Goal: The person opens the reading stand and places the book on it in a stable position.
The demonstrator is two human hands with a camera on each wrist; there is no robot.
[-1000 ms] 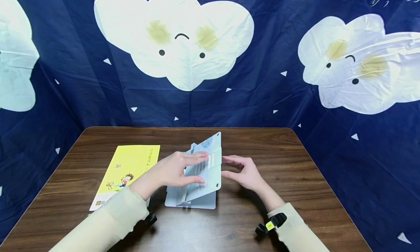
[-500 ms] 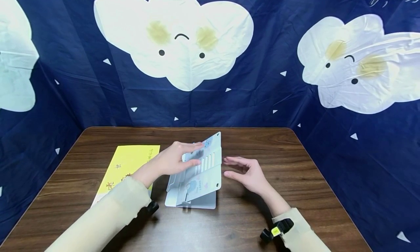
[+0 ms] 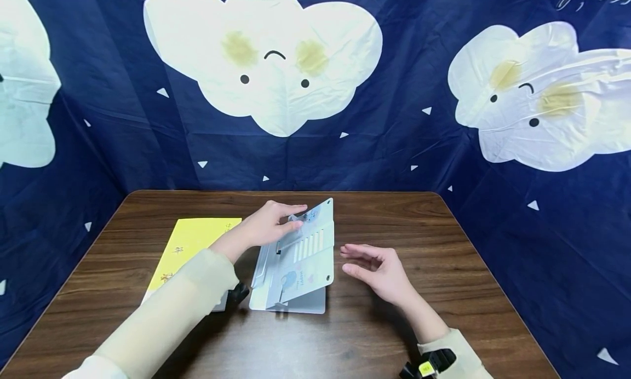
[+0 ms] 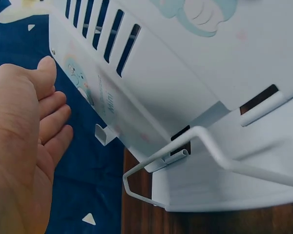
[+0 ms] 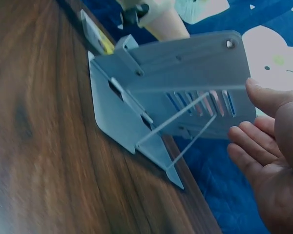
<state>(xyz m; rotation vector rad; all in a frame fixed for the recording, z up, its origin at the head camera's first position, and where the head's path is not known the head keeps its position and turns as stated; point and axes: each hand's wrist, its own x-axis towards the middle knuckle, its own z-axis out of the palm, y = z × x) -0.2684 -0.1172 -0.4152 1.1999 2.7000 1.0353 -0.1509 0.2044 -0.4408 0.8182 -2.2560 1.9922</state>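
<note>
A pale blue-white metal book stand [image 3: 313, 264] with slots and printed cartoons is propped on the table, its panel tilted above a flat base. In the right wrist view a bent wire support [image 5: 173, 119] runs between base and panel. My left hand [image 3: 263, 225] is at the stand's far left part, fingers relaxed; the left wrist view shows those fingers [image 4: 56, 119] gripping nothing, beside the panel's edge. To the right of the stand, my right hand [image 3: 384, 272] hovers with loosely bent fingers and thumb apart, a small gap from the panel's edge.
Left of the stand lies a yellow book [image 3: 192, 239], partly covered by the left sleeve [image 3: 172, 297]. The brown wooden table [image 3: 419, 225] is bordered by a dark blue cloth [image 3: 305, 165] with white clouds. Black wrist cameras are strapped near both sleeves.
My left hand has slid off the panel's middle toward the stand's far end. The right hand has drawn back to the right, away from the panel edge. The stand stays put.
</note>
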